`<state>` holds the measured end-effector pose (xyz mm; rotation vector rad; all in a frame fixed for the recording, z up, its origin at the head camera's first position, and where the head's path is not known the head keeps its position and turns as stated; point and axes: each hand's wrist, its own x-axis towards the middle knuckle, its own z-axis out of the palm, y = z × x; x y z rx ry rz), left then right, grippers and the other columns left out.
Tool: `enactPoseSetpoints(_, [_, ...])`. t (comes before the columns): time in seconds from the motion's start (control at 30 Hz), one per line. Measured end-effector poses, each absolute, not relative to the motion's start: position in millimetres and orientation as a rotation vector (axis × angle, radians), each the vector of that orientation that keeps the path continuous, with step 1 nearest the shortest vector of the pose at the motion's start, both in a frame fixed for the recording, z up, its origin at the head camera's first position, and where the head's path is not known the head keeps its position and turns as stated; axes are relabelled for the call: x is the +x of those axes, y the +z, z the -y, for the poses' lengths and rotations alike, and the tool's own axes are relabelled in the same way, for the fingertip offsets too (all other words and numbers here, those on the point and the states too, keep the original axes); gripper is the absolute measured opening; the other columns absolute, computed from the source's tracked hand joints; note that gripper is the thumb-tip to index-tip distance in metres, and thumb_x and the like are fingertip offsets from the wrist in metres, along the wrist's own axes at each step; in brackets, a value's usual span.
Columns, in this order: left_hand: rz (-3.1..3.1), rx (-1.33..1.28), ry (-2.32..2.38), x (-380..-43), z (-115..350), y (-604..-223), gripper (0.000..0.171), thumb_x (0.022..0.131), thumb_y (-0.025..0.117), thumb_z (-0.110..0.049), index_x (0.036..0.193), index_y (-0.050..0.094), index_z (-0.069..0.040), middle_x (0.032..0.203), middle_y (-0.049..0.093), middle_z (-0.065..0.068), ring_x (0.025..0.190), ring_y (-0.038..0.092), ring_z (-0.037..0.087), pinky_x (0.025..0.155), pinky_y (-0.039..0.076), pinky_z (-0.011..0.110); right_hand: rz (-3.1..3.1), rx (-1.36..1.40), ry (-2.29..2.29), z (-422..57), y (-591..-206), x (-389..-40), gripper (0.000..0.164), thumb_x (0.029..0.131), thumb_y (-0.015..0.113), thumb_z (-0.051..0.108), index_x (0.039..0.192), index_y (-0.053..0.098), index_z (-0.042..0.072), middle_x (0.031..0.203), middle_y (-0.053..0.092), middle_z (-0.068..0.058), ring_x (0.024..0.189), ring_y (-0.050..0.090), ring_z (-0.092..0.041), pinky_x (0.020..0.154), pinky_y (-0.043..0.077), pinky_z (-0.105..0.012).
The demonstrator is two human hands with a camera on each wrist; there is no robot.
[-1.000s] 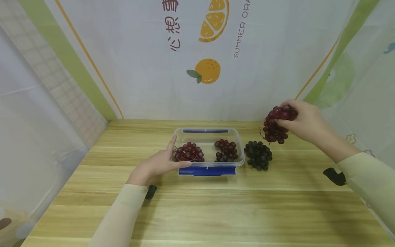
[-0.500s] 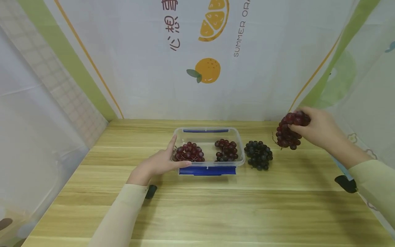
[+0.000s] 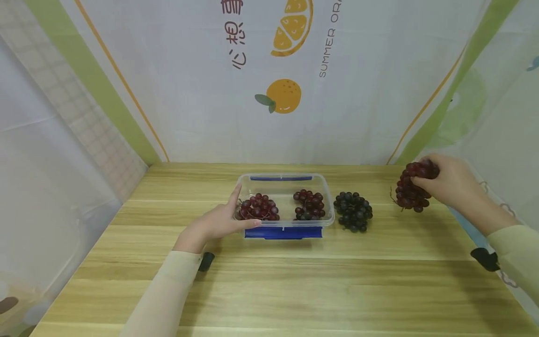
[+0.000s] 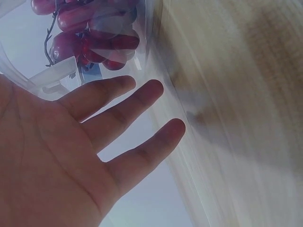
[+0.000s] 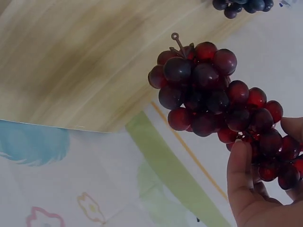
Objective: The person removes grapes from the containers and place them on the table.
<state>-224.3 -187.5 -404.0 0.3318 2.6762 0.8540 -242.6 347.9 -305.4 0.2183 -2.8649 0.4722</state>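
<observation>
A clear plastic food box (image 3: 269,223) with blue clips stands lidless on the table. Inside it, one bunch of red grapes (image 3: 258,206) lies at the left and another red bunch (image 3: 309,204) at the right. My left hand (image 3: 216,221) rests at the box's left front corner, thumb along the front rim, index finger up the left side. Its other fingers (image 4: 142,156) stretch out straight beside the box wall in the left wrist view. My right hand (image 3: 450,182) holds a bunch of dark red grapes (image 5: 208,90) at the table's right side, its stem end pointing down.
A bunch of black grapes (image 3: 353,213) lies on the wooden table (image 3: 294,290) just right of the box. Printed cloth (image 3: 202,117) hangs behind the table and along both sides. The table's right edge runs beneath the right forearm.
My right hand has carried its red grapes to the right and lower, toward the table's right edge. The left hand and the box have stayed in place.
</observation>
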Motion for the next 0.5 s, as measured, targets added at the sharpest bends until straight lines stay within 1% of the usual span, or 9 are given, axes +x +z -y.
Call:
enactPoseSetpoints(0.07, [-2.678, 0.332, 0.851, -224, 187, -404, 0.135, 0.083, 0.065, -0.087, 0.165, -0.029, -0.036, 0.159, 0.048, 0.033, 0.143, 0.056, 0.047, 0.119, 0.046, 0.061, 2.88, 0.198, 0.472, -352, -308, -242, 0.046, 0.098, 0.075, 0.026, 0.125, 0.06, -0.009, 0.11, 0.069, -0.038, 0.095, 0.068, -0.05, 0.069, 0.055, -0.054])
enactPoseSetpoints(0.17, [-2.681, 0.335, 0.844, -224, 187, -404, 0.135, 0.082, 0.065, -0.088, 0.165, -0.029, -0.036, 0.159, 0.048, 0.033, 0.142, 0.057, 0.047, 0.118, 0.046, 0.061, 2.909, 0.169, 0.454, -357, -312, -240, 0.051, 0.099, 0.073, 0.027, 0.128, 0.057, -0.012, 0.112, 0.067, -0.041, 0.097, 0.067, -0.054, 0.073, 0.055, -0.062])
enactPoseSetpoints(0.33, [-2.679, 0.327, 0.843, -225, 187, -405, 0.135, 0.082, 0.064, -0.089, 0.164, -0.03, -0.038, 0.16, 0.048, 0.032, 0.142, 0.057, 0.047, 0.118, 0.046, 0.06, 2.987, 0.13, 0.419, -362, -319, -239, 0.056, 0.101, 0.07, 0.03, 0.133, 0.053, -0.013, 0.116, 0.066, -0.044, 0.101, 0.065, -0.059, 0.075, 0.056, -0.064])
enactPoseSetpoints(0.5, [-2.676, 0.333, 0.85, -225, 187, -404, 0.135, 0.083, 0.064, -0.088, 0.164, -0.03, -0.036, 0.161, 0.045, 0.033, 0.144, 0.054, 0.048, 0.119, 0.045, 0.061, 3.052, 0.146, 0.383, -369, -327, -240, 0.061, 0.101, 0.069, 0.029, 0.138, 0.05, -0.016, 0.12, 0.062, -0.048, 0.106, 0.062, -0.064, 0.083, 0.053, -0.07])
